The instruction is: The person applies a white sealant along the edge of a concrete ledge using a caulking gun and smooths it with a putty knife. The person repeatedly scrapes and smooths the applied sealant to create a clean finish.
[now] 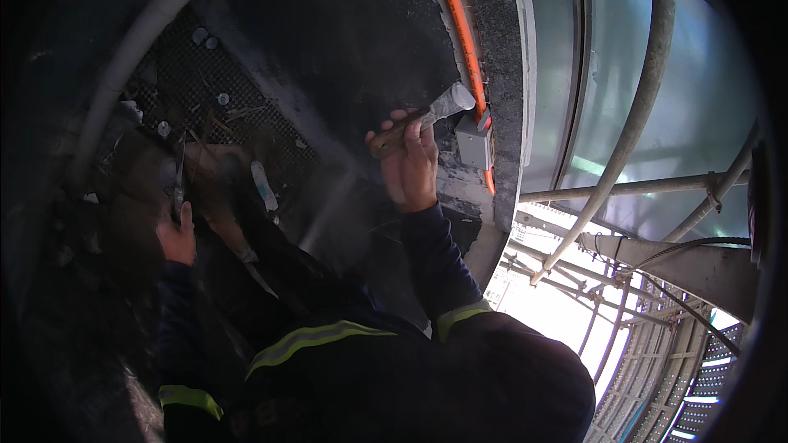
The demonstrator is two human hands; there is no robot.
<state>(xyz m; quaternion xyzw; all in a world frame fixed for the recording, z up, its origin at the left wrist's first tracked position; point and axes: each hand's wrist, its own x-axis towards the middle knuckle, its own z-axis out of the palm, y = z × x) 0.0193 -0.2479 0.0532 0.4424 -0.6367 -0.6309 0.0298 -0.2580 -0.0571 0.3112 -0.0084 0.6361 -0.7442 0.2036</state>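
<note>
My right hand is raised with its fingers wrapped round a short tool. This tool has a brown, wood-like handle, a grey shaft and a wide whitish end; its exact kind is unclear. The whitish end is close to an orange conduit and a small grey junction box on the dark wall. Lower on the left, my left hand is closed on a slim, pointed metal tool, thumb along it. Shadow hides part of those fingers.
Scattered white scraps lie on a dark mesh floor around my boots. A thick pale pole curves across the upper left. Scaffold tubes cross on the right before glass panels, with bright gaps below.
</note>
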